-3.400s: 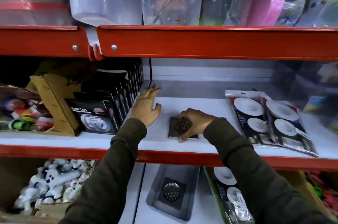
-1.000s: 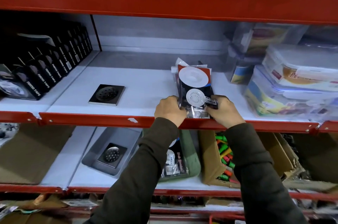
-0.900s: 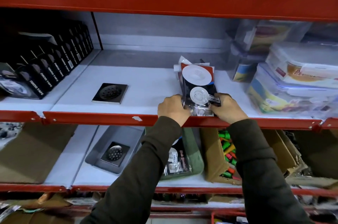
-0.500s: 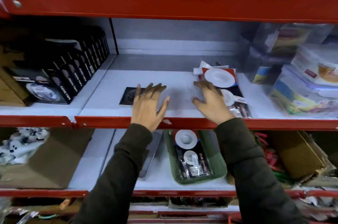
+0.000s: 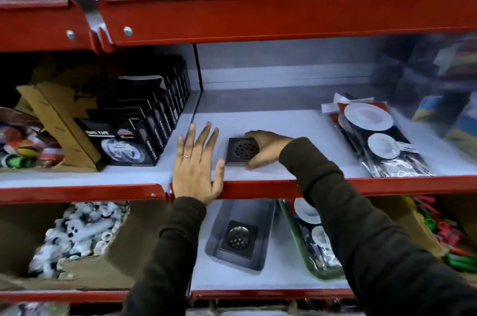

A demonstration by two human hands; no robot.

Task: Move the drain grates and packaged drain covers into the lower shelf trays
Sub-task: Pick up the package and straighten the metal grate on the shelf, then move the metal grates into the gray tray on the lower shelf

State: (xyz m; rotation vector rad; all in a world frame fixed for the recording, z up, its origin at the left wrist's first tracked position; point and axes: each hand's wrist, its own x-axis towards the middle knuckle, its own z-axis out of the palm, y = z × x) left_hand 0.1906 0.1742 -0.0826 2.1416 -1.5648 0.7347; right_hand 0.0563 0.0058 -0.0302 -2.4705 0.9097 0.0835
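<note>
Left hand (image 5: 197,168): fingers spread, palm flat on the shelf edge (image 5: 387,184), holding nothing.
Right hand (image 5: 265,148): fingers curled around the square drain grate (image 5: 241,151).
Grate: at 3 o'clock of the left hand, just beside its thumb.

We see both arms in dark long sleeves reaching up from the bottom of the frame toward centre. Left hand (image 5: 197,164) lies flat, palm down, fingers spread and straight, pointing toward the top of the frame; ring on one finger; thumb splayed toward the right. Its wrist sits just below centre frame, heel of the palm lowest. Right hand (image 5: 265,148) is right of centre, slightly higher in frame, wrist bent so it points toward the left. Its fingers curl over the top, thumb low at the near edge, closed in a pinch-type grip. Right forearm runs diagonally from the lower right corner. The hands are near each other, not touching.
</note>
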